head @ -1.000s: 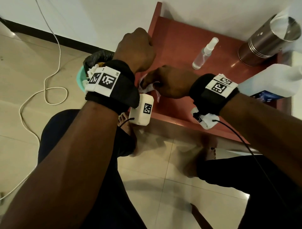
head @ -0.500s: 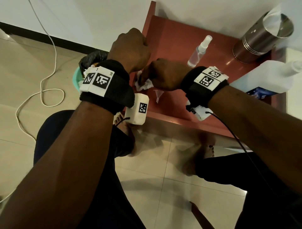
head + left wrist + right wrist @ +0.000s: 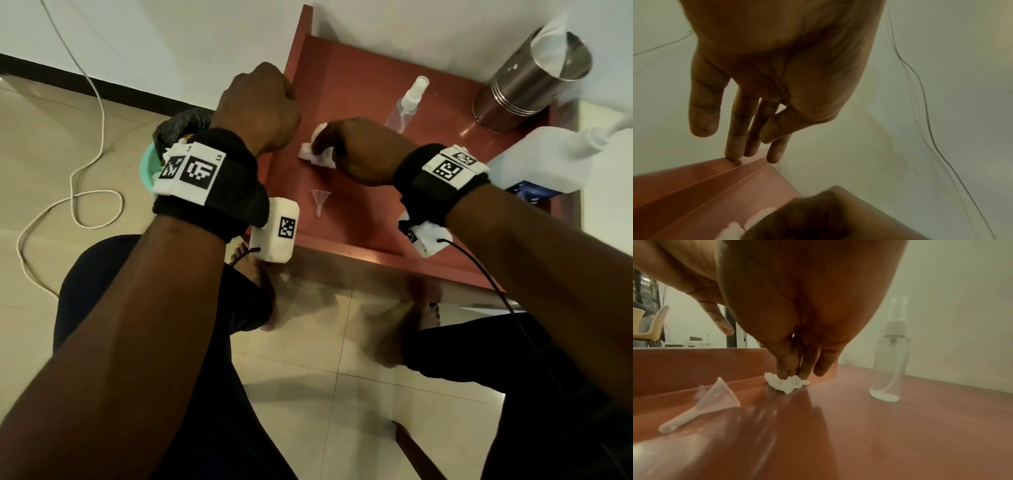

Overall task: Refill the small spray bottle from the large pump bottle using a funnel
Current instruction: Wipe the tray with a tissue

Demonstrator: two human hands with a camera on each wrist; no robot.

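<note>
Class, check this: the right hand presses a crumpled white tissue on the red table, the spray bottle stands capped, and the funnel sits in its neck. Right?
Not quite. The funnel lies on its side on the table, apart from the spray bottle, as the right wrist view shows. The rest holds.

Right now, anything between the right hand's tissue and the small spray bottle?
Nothing. In the right wrist view, only bare red tabletop separates the tissue pressed by the right hand from the spray bottle. The funnel lies on the other side.

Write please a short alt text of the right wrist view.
The right hand presses a crumpled white tissue onto a red-brown table. A clear funnel lies on its side; a capped small spray bottle stands upright.
</note>
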